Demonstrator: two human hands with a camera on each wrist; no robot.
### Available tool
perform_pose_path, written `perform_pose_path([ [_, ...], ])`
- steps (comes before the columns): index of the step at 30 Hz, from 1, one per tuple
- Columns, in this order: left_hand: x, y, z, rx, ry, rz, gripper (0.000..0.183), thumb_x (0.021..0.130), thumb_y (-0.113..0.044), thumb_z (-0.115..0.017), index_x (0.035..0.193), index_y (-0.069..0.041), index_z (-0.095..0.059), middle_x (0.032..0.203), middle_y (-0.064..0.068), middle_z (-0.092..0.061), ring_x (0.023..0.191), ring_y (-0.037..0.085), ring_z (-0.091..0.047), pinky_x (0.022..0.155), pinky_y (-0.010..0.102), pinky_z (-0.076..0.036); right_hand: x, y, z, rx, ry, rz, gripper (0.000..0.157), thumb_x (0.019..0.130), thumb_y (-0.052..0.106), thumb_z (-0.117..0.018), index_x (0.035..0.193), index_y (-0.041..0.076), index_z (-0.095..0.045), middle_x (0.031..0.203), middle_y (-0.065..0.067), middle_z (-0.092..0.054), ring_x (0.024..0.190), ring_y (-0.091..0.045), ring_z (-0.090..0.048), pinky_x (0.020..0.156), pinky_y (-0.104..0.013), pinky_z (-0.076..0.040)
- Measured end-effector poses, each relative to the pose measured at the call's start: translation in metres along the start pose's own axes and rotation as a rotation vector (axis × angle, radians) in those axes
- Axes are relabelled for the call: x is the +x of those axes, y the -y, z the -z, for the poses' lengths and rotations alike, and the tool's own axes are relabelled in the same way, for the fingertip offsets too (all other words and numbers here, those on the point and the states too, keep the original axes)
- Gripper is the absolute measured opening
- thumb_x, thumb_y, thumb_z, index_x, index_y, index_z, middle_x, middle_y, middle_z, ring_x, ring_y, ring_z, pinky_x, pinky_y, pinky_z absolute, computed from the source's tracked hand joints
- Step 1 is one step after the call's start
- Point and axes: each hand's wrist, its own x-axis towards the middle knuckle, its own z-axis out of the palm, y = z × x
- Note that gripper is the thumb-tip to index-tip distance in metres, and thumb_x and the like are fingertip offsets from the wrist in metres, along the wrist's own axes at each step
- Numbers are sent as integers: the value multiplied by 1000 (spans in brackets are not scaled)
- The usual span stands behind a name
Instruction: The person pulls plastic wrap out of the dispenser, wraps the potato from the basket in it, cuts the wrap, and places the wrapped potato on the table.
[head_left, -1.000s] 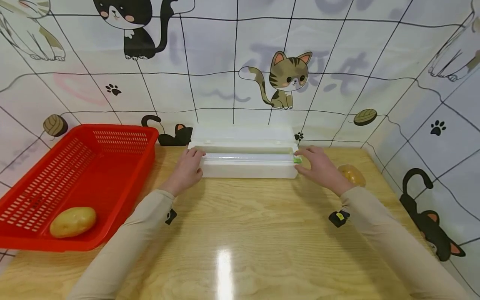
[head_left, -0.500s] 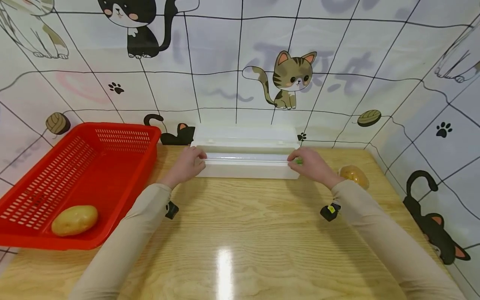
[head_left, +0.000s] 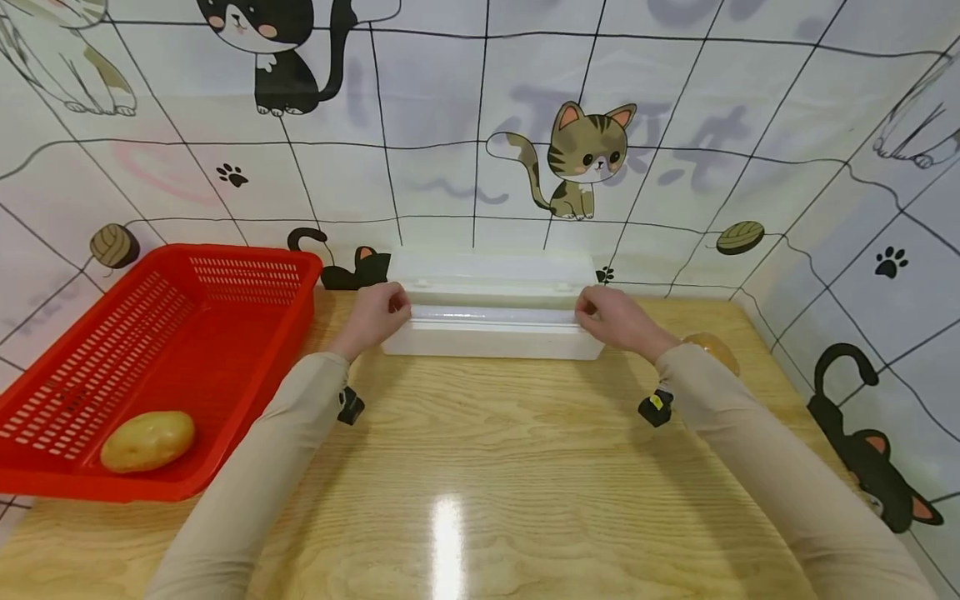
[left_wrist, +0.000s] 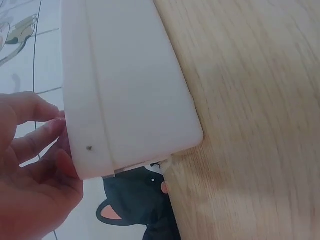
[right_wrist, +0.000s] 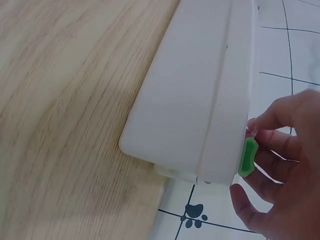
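Observation:
A long white cling film dispenser box stands at the back of the table, its lid raised toward the wall. Inside lies a shiny roll of cling film. At the box's left end my left hand pinches the film's edge between thumb and fingertips; little of the film shows there. My right hand pinches the film's edge near the right end. In the right wrist view a clear bit of film shows at the fingertips, above a green slider on the box.
On the left is a red perforated basket with a potato in it. A yellowish, rounded thing lies behind my right forearm, partly hidden. A cat-patterned sheet covers the walls behind and to the right of the wooden table.
My right hand has moved inward, left along the box, and its fingers have come together. The left hand has risen slightly and pinched. The green slider is now hidden in the head view.

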Motion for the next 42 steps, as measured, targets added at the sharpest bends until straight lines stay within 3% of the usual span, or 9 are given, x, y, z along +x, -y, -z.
perform_pose_path([
  [7, 1, 4, 6, -124, 9, 98, 9, 91, -2, -61, 93, 5, -64, 84, 16, -62, 78, 30, -51, 72, 34, -44, 7, -2, 2, -14, 13, 8, 4, 89, 5, -54, 90, 1, -54, 86, -10, -57, 75, -24, -51, 70, -40, -44],
  [15, 0, 6, 11, -279, -8, 223, 13, 93, -5, -62, 101, 5, -64, 96, 18, -62, 86, 29, -51, 74, 30, -44, 15, -7, 3, -48, 22, 44, 4, 93, 1, -54, 94, 0, -50, 86, -12, -59, 78, -25, -56, 71, -39, -47],
  [24, 1, 4, 11, -355, 3, 269, 10, 95, -7, -59, 101, 1, -61, 97, 15, -58, 88, 28, -49, 76, 32, -43, 16, -9, 13, -28, 69, 92, 12, 92, 1, -60, 104, -3, -61, 94, -13, -67, 89, -27, -63, 79, -41, -51],
  [29, -1, 1, 8, -422, 5, 299, 11, 96, -10, -58, 101, 0, -59, 99, 16, -62, 91, 28, -52, 77, 33, -41, 14, -12, 15, -20, 74, 121, 9, 92, 1, -63, 99, -1, -68, 92, -10, -69, 88, -27, -64, 79, -43, -51],
  [36, 0, 1, 7, -484, -2, 303, 9, 99, -9, -53, 101, 0, -56, 104, 21, -68, 98, 30, -57, 78, 34, -39, 14, -17, 13, 54, 51, 97, 6, 93, 3, -63, 98, 2, -67, 91, -9, -69, 82, -22, -64, 73, -40, -51],
  [42, 2, 2, 10, -504, -34, 327, 11, 100, -10, -53, 104, -1, -56, 105, 20, -66, 98, 29, -56, 81, 32, -44, 14, -16, 16, 79, 37, 106, 10, 92, 0, -62, 101, -2, -66, 91, -10, -70, 82, -23, -66, 72, -40, -51],
])
